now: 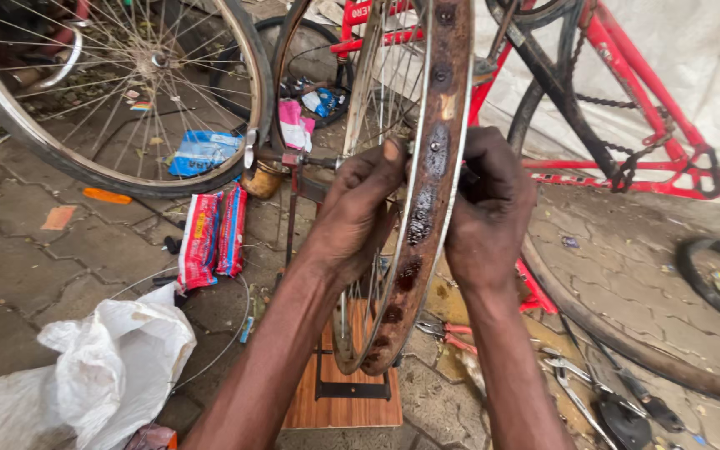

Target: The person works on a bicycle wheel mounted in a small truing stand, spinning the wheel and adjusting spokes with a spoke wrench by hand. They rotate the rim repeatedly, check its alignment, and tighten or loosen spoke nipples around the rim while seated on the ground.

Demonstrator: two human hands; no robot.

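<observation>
Your two hands close on a rusty bicycle wheel rim (pixel 427 192) that stands upright and edge-on to you, mounted in a truing stand whose wooden base (pixel 343 400) sits on the paving directly below the rim. Your left hand (pixel 356 212) grips the rim's left side, thumb pressed up near the rim's edge and fingers curled in among the spokes. Your right hand (pixel 485 208) wraps the rim's right side, fingers folded in against it; whether they pinch anything there is hidden from view. Dark patches of rust and residue run down the rim's inner channel.

To the left of the rim, a second spoked bicycle wheel (pixel 118 92) with its tyre on leans over the paving stones, and two red-and-white packets (pixel 212 237) lie side by side on the ground beneath it. A blue packet (pixel 202 152) lies behind those spokes. A crumpled white plastic bag (pixel 93 375) sits at the lower left of the rim. To the rim's right stands a red bicycle frame (pixel 627 83) with its chain hanging, and pliers and other hand tools (pixel 577 383) lie scattered on the ground at the rim's lower right.
</observation>
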